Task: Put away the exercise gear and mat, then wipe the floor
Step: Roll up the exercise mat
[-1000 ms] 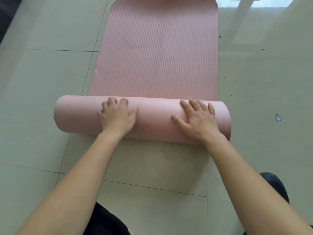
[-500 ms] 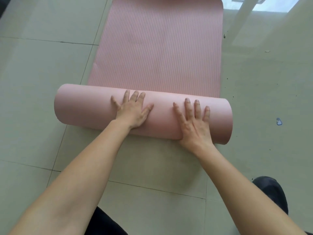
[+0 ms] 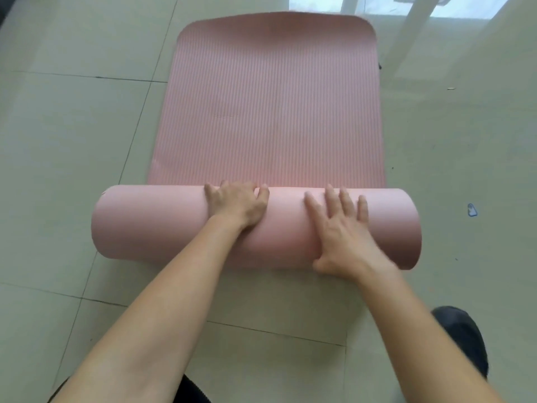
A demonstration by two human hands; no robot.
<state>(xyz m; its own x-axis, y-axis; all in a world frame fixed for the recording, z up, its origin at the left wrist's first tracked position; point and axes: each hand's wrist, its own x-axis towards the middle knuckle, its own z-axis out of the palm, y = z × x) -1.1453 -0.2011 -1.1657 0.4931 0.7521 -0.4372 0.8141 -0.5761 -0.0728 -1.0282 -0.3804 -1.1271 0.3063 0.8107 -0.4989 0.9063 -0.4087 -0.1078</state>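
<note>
A pink ribbed exercise mat [image 3: 273,106] lies on the tiled floor, its far end flat and its near part wound into a thick roll [image 3: 151,222] lying crosswise in front of me. My left hand [image 3: 236,203] sits on top of the roll near its middle, fingers curled over the far side. My right hand [image 3: 343,231] lies flat on the roll's right half, fingers spread and thumb down on the near side. No other exercise gear is in view.
White furniture legs [image 3: 406,39] stand at the far right beyond the mat. A small blue object [image 3: 472,210] and a scrap of debris [image 3: 451,88] lie on the floor to the right. My dark-clothed knee [image 3: 462,338] is at the lower right.
The roll has moved away from me along the mat and grown thicker. My left hand has shifted to its top and curled over; the mat's far end now shows.
</note>
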